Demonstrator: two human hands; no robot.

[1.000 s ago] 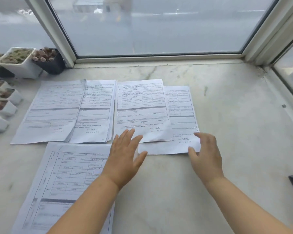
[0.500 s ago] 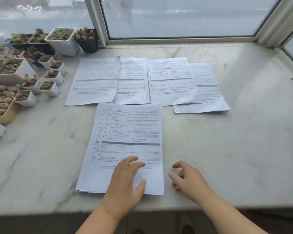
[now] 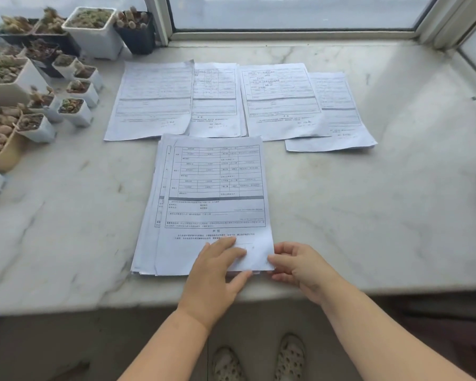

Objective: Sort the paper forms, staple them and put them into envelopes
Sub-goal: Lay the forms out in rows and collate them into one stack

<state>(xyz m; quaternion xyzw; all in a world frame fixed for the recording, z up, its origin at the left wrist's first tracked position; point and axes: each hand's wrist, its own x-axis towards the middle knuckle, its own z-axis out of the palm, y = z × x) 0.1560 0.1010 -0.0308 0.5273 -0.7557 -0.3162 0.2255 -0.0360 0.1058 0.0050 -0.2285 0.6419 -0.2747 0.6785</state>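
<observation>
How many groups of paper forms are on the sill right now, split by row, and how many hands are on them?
Back-row groups of forms: 4 (far left, second, third, far right)
Near stack of forms: 1
Hands on the near stack: 2 (left, right)
Total: 5 groups of forms, 2 hands

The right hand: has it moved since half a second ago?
Yes. The right hand has moved left against the near stack of forms, from apart on the marble sill to pinching its bottom right corner.
</observation>
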